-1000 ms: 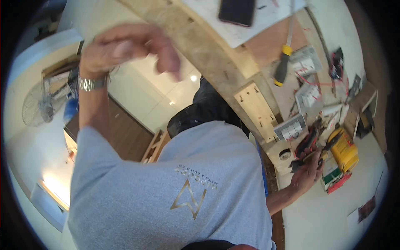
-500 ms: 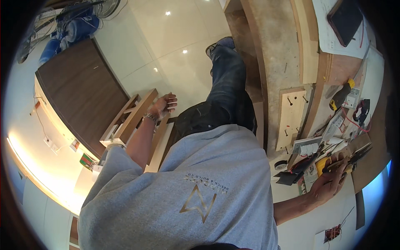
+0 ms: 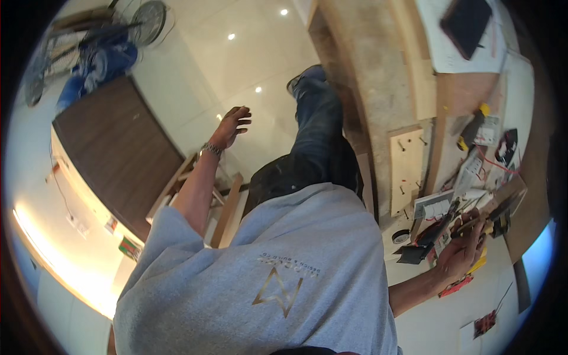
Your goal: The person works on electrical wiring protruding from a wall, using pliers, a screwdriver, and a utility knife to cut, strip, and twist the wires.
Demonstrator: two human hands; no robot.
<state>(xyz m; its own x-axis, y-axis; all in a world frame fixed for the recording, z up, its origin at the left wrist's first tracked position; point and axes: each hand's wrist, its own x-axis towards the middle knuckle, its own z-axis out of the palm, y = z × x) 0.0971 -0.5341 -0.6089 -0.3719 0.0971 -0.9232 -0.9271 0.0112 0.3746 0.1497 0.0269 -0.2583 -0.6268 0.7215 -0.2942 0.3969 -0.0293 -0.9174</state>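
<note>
My left hand [image 3: 232, 126] is raised over the tiled floor, fingers loosely apart and nothing visible in them. At the right, my right hand [image 3: 462, 255] is closed around a dark tool with yellow on its handle [image 3: 500, 208]; it looks like pliers, but blur hides its exact kind. Right by that hand lie a black item [image 3: 415, 251] and a white switch plate [image 3: 435, 207]. Farther up the worktop are a cutter with a yellow and black handle [image 3: 473, 127], a white socket plate [image 3: 469, 170] and a black clip-like item [image 3: 507, 146].
A phone [image 3: 466, 26] rests on paper at the far right. Screws stand up from a wooden block [image 3: 407, 171], near a roll of black tape [image 3: 400, 236]. On the left are a dark brown panel [image 3: 112, 148], wooden battens [image 3: 228, 204] and a fan [image 3: 149, 22].
My left hand has risen away from the wooden battens, out over the floor. My right hand has shifted slightly left with the tool, uncovering yellow and red items below it. The view has tilted slightly.
</note>
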